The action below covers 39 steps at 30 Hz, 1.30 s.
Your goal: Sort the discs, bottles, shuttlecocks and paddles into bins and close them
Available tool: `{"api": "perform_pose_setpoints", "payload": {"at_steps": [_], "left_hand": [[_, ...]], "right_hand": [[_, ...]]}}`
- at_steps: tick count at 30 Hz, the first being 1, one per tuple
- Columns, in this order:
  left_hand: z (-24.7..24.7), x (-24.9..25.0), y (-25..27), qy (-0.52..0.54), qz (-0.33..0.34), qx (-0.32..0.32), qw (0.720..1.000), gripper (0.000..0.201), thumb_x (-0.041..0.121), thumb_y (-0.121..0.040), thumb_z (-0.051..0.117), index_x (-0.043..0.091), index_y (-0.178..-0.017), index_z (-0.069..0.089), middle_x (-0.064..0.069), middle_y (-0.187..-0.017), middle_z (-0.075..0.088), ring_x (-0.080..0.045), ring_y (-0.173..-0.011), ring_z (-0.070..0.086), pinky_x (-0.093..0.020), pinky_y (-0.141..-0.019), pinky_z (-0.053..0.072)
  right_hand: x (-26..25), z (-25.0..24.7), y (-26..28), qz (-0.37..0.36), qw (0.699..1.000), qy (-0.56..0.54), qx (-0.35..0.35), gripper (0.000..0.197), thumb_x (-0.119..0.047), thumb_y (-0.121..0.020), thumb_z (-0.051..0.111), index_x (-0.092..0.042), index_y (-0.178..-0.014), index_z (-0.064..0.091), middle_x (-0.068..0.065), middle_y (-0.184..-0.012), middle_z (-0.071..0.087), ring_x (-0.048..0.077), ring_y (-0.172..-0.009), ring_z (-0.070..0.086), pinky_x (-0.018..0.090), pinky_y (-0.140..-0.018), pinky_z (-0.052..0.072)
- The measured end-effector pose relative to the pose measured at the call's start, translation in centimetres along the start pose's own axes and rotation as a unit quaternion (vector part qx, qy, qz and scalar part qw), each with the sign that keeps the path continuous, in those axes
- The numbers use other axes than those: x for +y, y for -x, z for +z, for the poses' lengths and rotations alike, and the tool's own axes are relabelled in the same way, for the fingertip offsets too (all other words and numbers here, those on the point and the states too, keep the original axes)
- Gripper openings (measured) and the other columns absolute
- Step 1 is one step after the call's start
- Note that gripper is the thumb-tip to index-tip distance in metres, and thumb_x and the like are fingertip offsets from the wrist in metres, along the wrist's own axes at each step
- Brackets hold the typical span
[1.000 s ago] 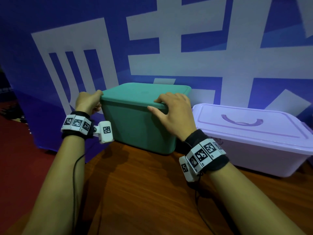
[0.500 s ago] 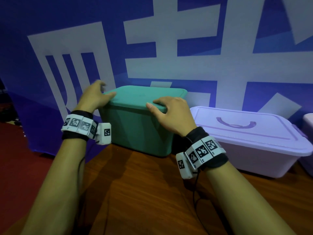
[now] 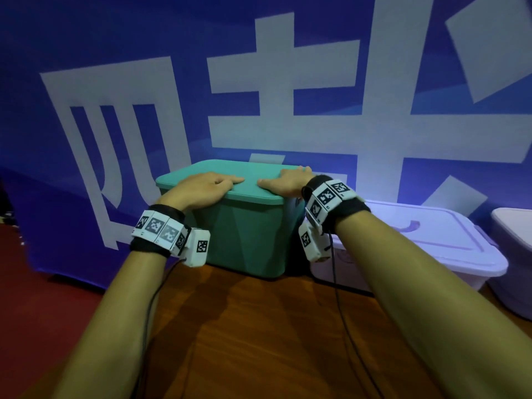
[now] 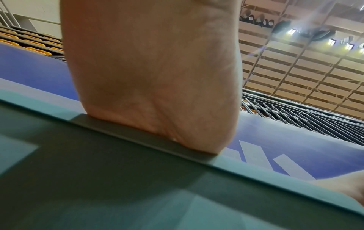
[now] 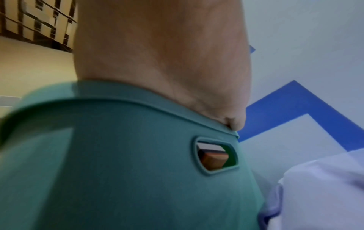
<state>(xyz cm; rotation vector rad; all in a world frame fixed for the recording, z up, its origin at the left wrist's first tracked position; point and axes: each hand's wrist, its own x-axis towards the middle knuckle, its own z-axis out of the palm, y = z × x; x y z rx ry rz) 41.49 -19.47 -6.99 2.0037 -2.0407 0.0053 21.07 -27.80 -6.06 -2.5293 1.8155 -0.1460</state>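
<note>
A green bin (image 3: 247, 240) with its green lid (image 3: 250, 187) on stands at the back of the wooden table (image 3: 259, 341). My left hand (image 3: 207, 187) lies flat on the lid's left part, fingers straight. On the lid's right part my right hand (image 3: 288, 181) lies flat too. The left wrist view has my left palm (image 4: 157, 77) pressed on the lid edge (image 4: 138, 140). In the right wrist view my right palm (image 5: 167, 62) sits on the lid rim above the bin's handle slot (image 5: 214, 155). No discs, bottles, shuttlecocks or paddles show.
A lilac bin (image 3: 431, 254) with its lid on stands just right of the green one, touching or nearly so. Another pale bin (image 3: 515, 254) is at the far right edge. A blue and white banner (image 3: 288, 96) rises behind. Red floor (image 3: 28, 298) lies left of the table.
Both hands left the lid's side edges and came up onto its top, now lying flat. The right hand moved from the front edge to the right part of the lid.
</note>
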Motion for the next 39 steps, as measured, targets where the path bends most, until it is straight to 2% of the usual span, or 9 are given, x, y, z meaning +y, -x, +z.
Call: {"api": "perform_pose_setpoints", "payload": {"at_steps": [4, 11, 16, 21, 27, 30, 33, 36, 39], "left_hand": [[-0.1, -0.1, -0.1, 0.005, 0.003, 0.002, 1.0, 0.043, 0.045, -0.107, 0.024, 0.055, -0.146, 0.04, 0.01, -0.16, 0.038, -0.02, -0.141, 0.038, -0.049, -0.113, 0.035], [0.0, -0.1, 0.0, 0.003, 0.002, -0.002, 1.0, 0.043, 0.045, -0.108, 0.023, 0.054, -0.147, 0.039, 0.008, -0.16, 0.037, -0.021, -0.141, 0.037, -0.048, -0.112, 0.035], [-0.1, -0.1, 0.0, 0.003, 0.004, -0.002, 1.0, 0.043, 0.046, -0.107, 0.022, 0.055, -0.146, 0.039, 0.01, -0.16, 0.037, -0.021, -0.142, 0.037, -0.049, -0.114, 0.034], [-0.1, 0.1, 0.0, -0.007, 0.008, -0.003, 1.0, 0.044, 0.044, -0.108, 0.022, 0.053, -0.147, 0.04, 0.008, -0.16, 0.037, -0.022, -0.142, 0.036, -0.048, -0.114, 0.034], [0.1, 0.2, 0.0, -0.005, 0.006, 0.016, 1.0, 0.044, 0.044, -0.108, 0.021, 0.053, -0.145, 0.042, 0.007, -0.159, 0.04, -0.023, -0.139, 0.04, -0.048, -0.109, 0.038], [0.4, 0.1, 0.1, -0.009, -0.001, 0.025, 1.0, 0.045, 0.047, -0.107, 0.02, 0.053, -0.145, 0.043, 0.007, -0.158, 0.041, -0.023, -0.138, 0.041, -0.047, -0.107, 0.039], [-0.2, 0.6, 0.3, -0.009, -0.002, -0.011, 1.0, 0.046, 0.049, -0.107, 0.018, 0.05, -0.148, 0.04, 0.003, -0.159, 0.039, -0.025, -0.139, 0.041, -0.048, -0.109, 0.037], [-1.3, 1.3, 0.9, -0.018, 0.008, -0.035, 0.999, 0.046, 0.042, -0.109, 0.023, 0.038, -0.146, 0.049, -0.004, -0.155, 0.045, -0.028, -0.135, 0.046, -0.045, -0.111, 0.036], [-2.7, 3.7, 2.2, -0.093, 0.014, 0.049, 0.994, 0.032, 0.033, -0.103, 0.042, 0.024, -0.113, 0.071, -0.007, -0.126, 0.068, -0.028, -0.106, 0.062, -0.041, -0.094, 0.05]], "right_hand": [[0.0, -0.1, -0.4, 0.02, 0.999, -0.026, 0.008, 0.092, -0.082, -0.085, 0.03, -0.016, -0.148, 0.046, 0.015, -0.153, 0.042, 0.034, -0.139, 0.041, 0.044, -0.117, 0.029], [0.0, -1.6, 0.8, 0.022, 0.999, 0.007, 0.024, 0.086, -0.079, -0.087, 0.036, -0.014, -0.143, 0.049, 0.01, -0.146, 0.052, 0.031, -0.13, 0.051, 0.035, -0.103, 0.045], [-0.4, -2.2, 0.8, 0.04, 0.999, 0.024, 0.028, 0.092, -0.082, -0.085, 0.038, -0.012, -0.145, 0.045, 0.012, -0.145, 0.052, 0.034, -0.132, 0.048, 0.04, -0.105, 0.04], [-0.5, -1.5, -0.5, 0.039, 0.999, -0.033, -0.007, 0.092, -0.079, -0.087, 0.038, -0.014, -0.152, 0.036, 0.011, -0.157, 0.038, 0.032, -0.141, 0.039, 0.042, -0.112, 0.032], [-0.2, -0.6, -1.6, 0.046, 0.995, -0.09, 0.007, 0.093, -0.081, -0.083, 0.043, -0.016, -0.149, 0.042, 0.011, -0.154, 0.042, 0.032, -0.138, 0.044, 0.042, -0.109, 0.036], [0.4, 0.0, -1.7, 0.048, 0.989, -0.128, 0.051, 0.082, -0.077, -0.077, 0.053, -0.017, -0.133, 0.059, 0.009, -0.135, 0.06, 0.032, -0.116, 0.059, 0.036, -0.087, 0.05], [1.3, -0.2, -1.0, 0.038, 0.979, -0.173, 0.099, 0.036, -0.045, -0.082, 0.062, -0.012, -0.095, 0.065, 0.009, -0.097, 0.067, 0.028, -0.078, 0.061, 0.026, -0.056, 0.042], [1.5, -1.4, 1.9, 0.017, 0.981, -0.164, 0.102, 0.014, -0.025, -0.077, 0.061, -0.013, -0.073, 0.055, 0.008, -0.075, 0.057, 0.025, -0.06, 0.051, 0.024, -0.052, 0.041], [2.6, -2.7, 5.1, -0.014, 0.97, -0.19, 0.151, 0.019, -0.019, -0.078, 0.058, -0.013, -0.061, 0.052, 0.006, -0.06, 0.05, 0.024, -0.057, 0.043, 0.027, -0.053, 0.038]]}}
